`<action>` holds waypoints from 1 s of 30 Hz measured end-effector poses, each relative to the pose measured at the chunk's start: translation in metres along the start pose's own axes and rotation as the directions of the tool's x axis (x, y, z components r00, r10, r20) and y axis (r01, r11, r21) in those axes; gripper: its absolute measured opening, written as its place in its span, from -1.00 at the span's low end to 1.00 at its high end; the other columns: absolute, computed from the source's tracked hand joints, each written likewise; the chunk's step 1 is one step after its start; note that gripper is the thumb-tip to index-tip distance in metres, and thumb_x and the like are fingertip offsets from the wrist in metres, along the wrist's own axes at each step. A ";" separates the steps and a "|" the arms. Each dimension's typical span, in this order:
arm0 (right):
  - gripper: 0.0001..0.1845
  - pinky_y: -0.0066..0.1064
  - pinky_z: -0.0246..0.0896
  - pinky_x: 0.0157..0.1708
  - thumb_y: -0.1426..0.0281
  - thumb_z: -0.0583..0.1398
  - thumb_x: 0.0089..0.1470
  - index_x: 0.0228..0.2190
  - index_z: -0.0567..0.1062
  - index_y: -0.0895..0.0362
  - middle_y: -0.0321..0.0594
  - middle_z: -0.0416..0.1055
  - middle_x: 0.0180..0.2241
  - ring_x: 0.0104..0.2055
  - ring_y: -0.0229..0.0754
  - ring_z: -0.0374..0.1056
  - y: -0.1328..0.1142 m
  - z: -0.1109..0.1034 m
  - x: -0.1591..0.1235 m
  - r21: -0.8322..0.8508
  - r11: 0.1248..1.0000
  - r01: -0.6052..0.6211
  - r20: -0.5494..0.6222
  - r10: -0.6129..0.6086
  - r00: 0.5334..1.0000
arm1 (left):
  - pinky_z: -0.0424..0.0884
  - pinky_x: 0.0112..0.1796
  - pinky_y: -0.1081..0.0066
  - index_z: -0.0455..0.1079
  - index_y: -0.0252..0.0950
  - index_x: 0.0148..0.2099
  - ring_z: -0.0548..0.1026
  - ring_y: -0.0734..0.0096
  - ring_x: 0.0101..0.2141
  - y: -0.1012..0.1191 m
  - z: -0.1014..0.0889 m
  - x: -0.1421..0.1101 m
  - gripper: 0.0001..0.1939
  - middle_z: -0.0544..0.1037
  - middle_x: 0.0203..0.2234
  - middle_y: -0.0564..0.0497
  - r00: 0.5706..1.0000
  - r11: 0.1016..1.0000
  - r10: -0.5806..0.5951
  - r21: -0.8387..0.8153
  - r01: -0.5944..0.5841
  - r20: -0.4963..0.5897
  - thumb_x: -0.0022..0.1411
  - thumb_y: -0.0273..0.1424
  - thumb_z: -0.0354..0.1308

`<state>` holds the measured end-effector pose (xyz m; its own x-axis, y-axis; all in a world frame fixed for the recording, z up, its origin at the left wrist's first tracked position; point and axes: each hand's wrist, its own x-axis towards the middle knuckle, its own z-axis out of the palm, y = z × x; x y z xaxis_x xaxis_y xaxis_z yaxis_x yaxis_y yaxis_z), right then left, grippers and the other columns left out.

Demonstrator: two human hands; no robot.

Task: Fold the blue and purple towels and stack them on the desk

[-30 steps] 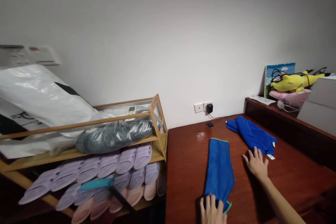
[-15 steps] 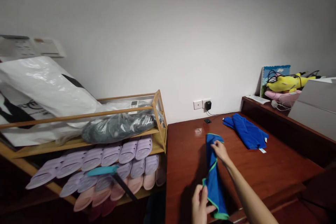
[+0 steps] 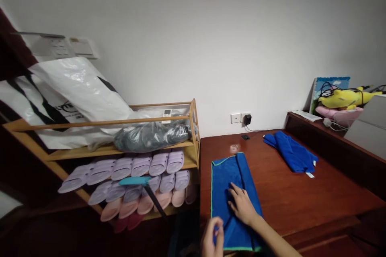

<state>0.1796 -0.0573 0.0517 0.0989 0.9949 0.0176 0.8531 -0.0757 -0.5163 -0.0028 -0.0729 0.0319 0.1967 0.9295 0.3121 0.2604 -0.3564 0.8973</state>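
A blue towel (image 3: 224,180) with green edging lies spread on the reddish-brown tabletop, its right part folded over in a lengthwise strip. My right hand (image 3: 243,204) rests on the middle of it, fingers stretched out flat. At its lower left edge, my left hand (image 3: 212,237) is closed, thumb and forefinger curled together with a bit of blue cloth showing between them. Farther right on the table lies a second blue cloth (image 3: 291,150), loosely folded, with white tags at its near end.
To the left stands a wooden rack (image 3: 193,128) with white bags (image 3: 84,88) and lilac slippers (image 3: 141,164). A blue-headed tool (image 3: 134,181) with a dark handle leans before it. A black plug (image 3: 247,119) sits in the wall socket. A raised ledge (image 3: 331,144) bounds the right side.
The towel's left part has been opened out toward the left. My right hand has gone from pinching its far part to lying flat on it. The view has turned slightly left.
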 end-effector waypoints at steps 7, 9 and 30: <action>-0.43 -0.21 -0.15 0.21 0.39 0.06 -0.02 0.08 0.34 0.07 -0.14 0.21 0.19 0.25 -0.14 0.04 0.050 -0.023 -0.026 -0.123 0.992 -0.037 0.047 0.043 0.998 | 0.04 0.19 0.02 -0.01 -0.27 0.33 0.01 0.15 0.26 -0.006 0.052 0.056 -0.43 0.04 0.28 -0.05 0.834 0.708 0.092 0.554 -0.439 0.544 0.34 -0.22 -0.19; -0.47 -0.25 -0.09 0.19 0.42 0.08 -0.08 -0.01 0.43 0.04 -0.19 0.29 0.13 0.22 -0.15 0.11 0.080 -0.043 -0.036 -0.124 0.984 -0.127 0.010 0.129 0.992 | -0.02 0.21 0.01 -0.08 -0.23 0.34 -0.02 0.16 0.26 -0.015 0.051 0.055 -0.40 -0.02 0.30 -0.01 0.816 0.682 0.082 0.564 -0.465 0.573 0.34 -0.14 -0.21; -0.34 0.02 -0.11 0.21 -0.02 -0.10 0.15 0.19 0.16 -0.01 -0.18 0.00 0.27 0.30 -0.04 -0.10 0.068 0.029 -0.033 -0.125 0.983 -0.134 -0.271 0.096 0.958 | 0.20 0.04 0.06 0.31 -0.25 0.15 0.29 0.01 0.10 -0.027 0.019 0.031 -0.55 0.37 0.10 -0.18 0.897 0.600 -0.087 0.742 -0.301 0.434 0.34 -0.25 -0.18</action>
<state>0.2201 -0.0932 -0.0087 0.3153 0.9277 0.1999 0.8895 -0.2156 -0.4029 0.0144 -0.0360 0.0112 0.5637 0.8233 0.0668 0.7981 -0.5637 0.2128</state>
